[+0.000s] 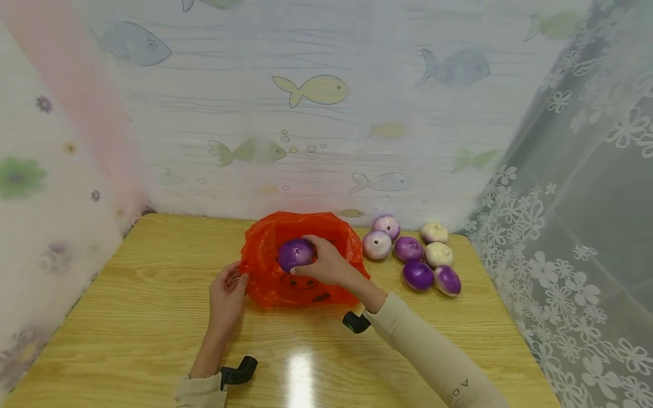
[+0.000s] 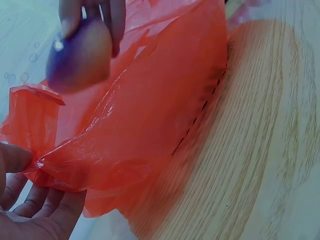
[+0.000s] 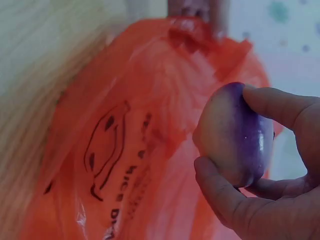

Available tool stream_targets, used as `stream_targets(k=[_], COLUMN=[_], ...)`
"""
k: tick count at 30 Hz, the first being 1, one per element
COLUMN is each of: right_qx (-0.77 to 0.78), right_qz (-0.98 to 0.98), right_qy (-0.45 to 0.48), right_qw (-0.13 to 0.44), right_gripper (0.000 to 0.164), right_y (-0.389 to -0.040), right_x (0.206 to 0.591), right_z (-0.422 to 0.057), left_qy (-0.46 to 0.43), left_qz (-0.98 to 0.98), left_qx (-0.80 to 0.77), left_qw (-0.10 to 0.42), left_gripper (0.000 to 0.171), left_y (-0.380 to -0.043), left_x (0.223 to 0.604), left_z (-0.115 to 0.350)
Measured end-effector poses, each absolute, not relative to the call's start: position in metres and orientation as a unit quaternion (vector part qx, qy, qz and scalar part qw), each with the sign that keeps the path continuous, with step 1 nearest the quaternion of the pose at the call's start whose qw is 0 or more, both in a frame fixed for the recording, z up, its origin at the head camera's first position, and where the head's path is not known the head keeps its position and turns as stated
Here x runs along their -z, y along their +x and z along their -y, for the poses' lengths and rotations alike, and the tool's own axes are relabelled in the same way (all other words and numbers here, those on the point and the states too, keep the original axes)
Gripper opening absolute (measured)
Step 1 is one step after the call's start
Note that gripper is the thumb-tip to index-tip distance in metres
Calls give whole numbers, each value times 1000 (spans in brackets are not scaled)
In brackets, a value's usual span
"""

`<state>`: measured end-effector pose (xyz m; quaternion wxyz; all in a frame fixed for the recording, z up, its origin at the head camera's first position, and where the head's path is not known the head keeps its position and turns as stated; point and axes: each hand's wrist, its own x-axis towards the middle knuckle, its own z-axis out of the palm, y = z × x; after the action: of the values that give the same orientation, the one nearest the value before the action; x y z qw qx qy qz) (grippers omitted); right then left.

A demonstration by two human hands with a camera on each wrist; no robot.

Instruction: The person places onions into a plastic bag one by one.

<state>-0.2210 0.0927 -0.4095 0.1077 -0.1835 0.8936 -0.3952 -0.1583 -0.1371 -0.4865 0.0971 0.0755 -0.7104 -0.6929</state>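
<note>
Red plastic bag (image 1: pixel 265 292) lies with its mouth spread, a printed face visible on it. Just right of the bag, a group of seven loose round vegetables (image 1: pixel 418 275), purple, purple-and-white and pale, is recorded. Left hand (image 1: pixel 227 293) pinches the bag's left rim, thumb above fingers. Right hand (image 1: pixel 326 264) grips one purple-and-white vegetable (image 1: pixel 296 255), positioned over the bag's mouth.
</note>
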Motion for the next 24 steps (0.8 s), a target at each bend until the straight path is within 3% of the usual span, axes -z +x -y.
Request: stream_targets(k=[24], right_qx=[381], right_qz=[-908], right_qy=[-146], right_qw=[97], right_gripper=[67], right_y=[-271], right_x=[442], right_z=[-64], left_qy=[72], left_qz=[719], left_qx=[686], left_qw=[84], left_gripper=[34], left_y=[-158], left_x=[486], left_z=[130])
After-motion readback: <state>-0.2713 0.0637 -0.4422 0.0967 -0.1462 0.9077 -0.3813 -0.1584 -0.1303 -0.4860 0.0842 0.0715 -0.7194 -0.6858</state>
